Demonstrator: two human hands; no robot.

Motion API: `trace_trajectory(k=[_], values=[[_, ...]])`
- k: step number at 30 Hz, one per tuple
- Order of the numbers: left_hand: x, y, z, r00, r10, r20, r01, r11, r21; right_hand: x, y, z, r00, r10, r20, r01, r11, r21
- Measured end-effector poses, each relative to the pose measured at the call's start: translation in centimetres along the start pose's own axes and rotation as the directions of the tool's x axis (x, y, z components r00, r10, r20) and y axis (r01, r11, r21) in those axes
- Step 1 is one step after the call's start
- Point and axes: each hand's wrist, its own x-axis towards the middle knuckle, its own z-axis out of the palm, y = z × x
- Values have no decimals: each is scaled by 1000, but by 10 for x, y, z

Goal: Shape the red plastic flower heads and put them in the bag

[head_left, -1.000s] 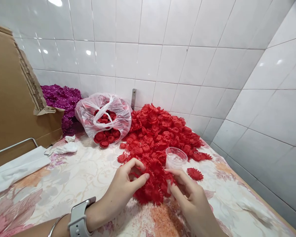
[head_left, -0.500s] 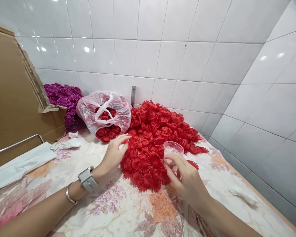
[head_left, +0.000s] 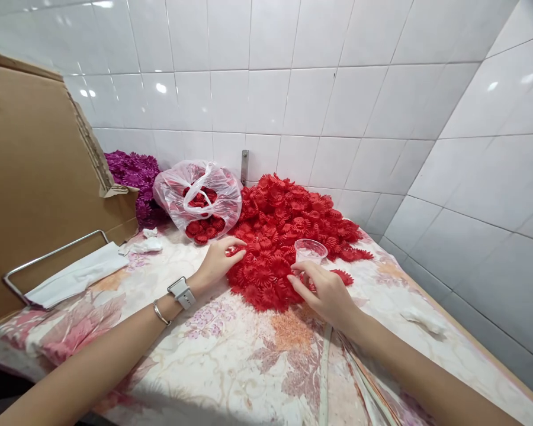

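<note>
A big heap of red flower heads lies on the flowered tablecloth against the tiled wall. My left hand, with a watch and a bangle on the wrist, rests at the heap's left edge, thumb and fingers pinching a red flower head. My right hand is at the heap's near right side, fingers curled round the base of a small clear plastic cup that stands upright among the flowers.
A clear plastic bag of red flower heads sits left of the heap, with purple flower heads behind it. A torn cardboard box, a metal bar and white paper are at the left. Tiled walls close the back and right.
Both arms have stretched further out from me. My left hand moved from the heap's near middle to its left edge. My right hand stayed by the cup. The view pulled back.
</note>
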Motion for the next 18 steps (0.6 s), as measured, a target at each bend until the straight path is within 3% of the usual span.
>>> trace_trajectory(k=[7, 14, 18], values=[[-2, -3, 1, 999, 37, -10, -36, 996, 87, -3, -11, 5, 996, -62, 71, 59, 997, 40], [1, -10, 2, 999, 14, -49, -8, 993, 120, -1, -5, 7, 978, 61, -201, -20, 980, 198], [1, -11, 3, 998, 2, -57, 5, 993, 122, 1, -11, 4, 968, 87, -236, -9, 950, 312]])
